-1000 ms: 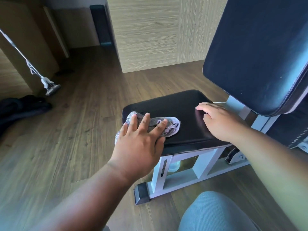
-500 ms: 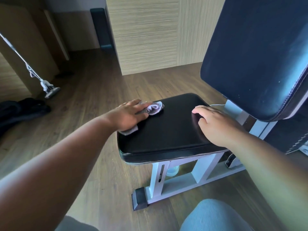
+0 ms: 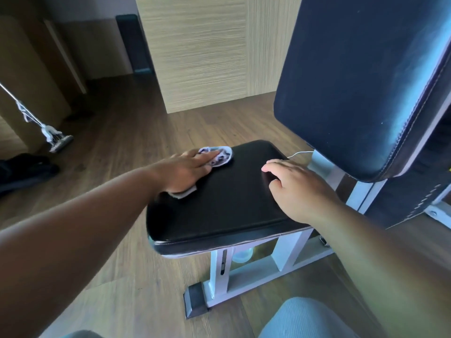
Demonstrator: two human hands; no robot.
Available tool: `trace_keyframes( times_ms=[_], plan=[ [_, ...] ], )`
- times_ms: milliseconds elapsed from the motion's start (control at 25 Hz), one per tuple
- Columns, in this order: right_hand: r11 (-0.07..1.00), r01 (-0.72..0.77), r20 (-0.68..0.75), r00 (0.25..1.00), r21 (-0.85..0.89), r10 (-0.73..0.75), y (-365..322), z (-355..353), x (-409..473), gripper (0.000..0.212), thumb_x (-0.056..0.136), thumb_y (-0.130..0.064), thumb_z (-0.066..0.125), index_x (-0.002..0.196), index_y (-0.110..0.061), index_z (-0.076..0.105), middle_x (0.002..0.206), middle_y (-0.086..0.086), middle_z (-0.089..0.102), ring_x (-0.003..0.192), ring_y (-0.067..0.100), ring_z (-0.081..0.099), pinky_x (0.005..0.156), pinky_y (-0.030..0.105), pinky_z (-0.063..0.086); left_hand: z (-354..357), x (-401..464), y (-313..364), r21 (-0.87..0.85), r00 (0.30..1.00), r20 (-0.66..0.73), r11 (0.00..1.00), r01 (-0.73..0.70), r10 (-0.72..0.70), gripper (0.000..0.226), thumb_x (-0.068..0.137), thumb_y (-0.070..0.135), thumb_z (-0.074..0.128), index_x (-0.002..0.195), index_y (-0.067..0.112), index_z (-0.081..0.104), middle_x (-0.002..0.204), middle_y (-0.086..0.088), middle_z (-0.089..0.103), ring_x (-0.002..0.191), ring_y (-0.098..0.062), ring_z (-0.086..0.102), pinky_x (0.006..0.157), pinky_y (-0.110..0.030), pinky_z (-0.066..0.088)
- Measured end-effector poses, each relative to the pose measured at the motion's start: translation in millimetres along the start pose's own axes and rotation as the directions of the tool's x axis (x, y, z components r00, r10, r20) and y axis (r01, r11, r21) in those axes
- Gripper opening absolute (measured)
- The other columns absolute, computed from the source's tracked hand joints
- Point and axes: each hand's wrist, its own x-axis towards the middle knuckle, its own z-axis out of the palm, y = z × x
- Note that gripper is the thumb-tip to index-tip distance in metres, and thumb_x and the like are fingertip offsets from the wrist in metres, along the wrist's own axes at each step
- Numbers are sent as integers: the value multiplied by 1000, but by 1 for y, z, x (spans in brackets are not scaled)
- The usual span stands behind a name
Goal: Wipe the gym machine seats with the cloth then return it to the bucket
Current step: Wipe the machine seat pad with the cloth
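A black padded seat (image 3: 224,211) on a white metal frame (image 3: 244,272) fills the middle of the view. My left hand (image 3: 188,170) lies flat on a pale patterned cloth (image 3: 220,156) at the seat's far left corner, pressing it down; the cloth pokes out past the fingertips and under the palm's heel. My right hand (image 3: 295,189) rests on the seat's right side, fingers spread, holding nothing. No bucket is in view.
A tall black backrest pad (image 3: 361,81) rises at the right. A mop (image 3: 55,140) leans at the far left beside a dark bundle (image 3: 24,169) on the wooden floor. A light wood-panel wall (image 3: 202,52) stands behind the seat. My knee (image 3: 305,318) shows at the bottom.
My left hand slid the cloth from the seat's near left part to the far left corner. My right hand stayed in place on the right side.
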Motion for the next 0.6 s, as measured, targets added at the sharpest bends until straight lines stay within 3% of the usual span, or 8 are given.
trace_keyframes(
  times_ms=[160, 360, 520, 600],
  plan=[
    [1000, 8, -46, 999, 22, -7, 2, 0, -1, 41, 95, -22, 41, 131, -34, 57, 141, -22, 50, 128, 5, 45, 97, 28, 40, -5, 71, 68, 11, 993, 61, 995, -98, 98, 51, 104, 54, 23, 152, 56, 4, 167, 2, 1, 152, -33, 3, 122, -50, 5],
    [1000, -5, -26, 1000, 29, 6, 3, -5, -5, 43, 95, -23, 41, 133, -38, 57, 145, -25, 46, 132, 4, 42, 100, 28, 38, -8, 83, 87, -113, 977, 56, 974, -198, 205, 49, 106, 45, 28, 153, 50, 14, 167, 0, 7, 153, -30, 6, 120, -43, 5],
    [998, -20, -1, 1000, 54, 20, 2, -6, -3, 42, 96, -24, 40, 132, -37, 57, 146, -24, 45, 132, 4, 42, 102, 30, 39, -11, 59, 23, -170, 998, 68, 985, 31, -20, 49, 105, 51, 29, 153, 46, 22, 153, -2, 43, 137, -26, 42, 106, -40, 27],
    [999, 6, -9, 1000, 39, -6, 2, -3, -1, 40, 95, -24, 39, 129, -34, 57, 140, -23, 50, 125, 8, 47, 98, 33, 45, -12, 45, 10, -134, 995, 48, 987, 93, -87, 47, 105, 50, 30, 151, 41, 26, 147, -6, 50, 131, -28, 48, 100, -39, 29]
  ],
)
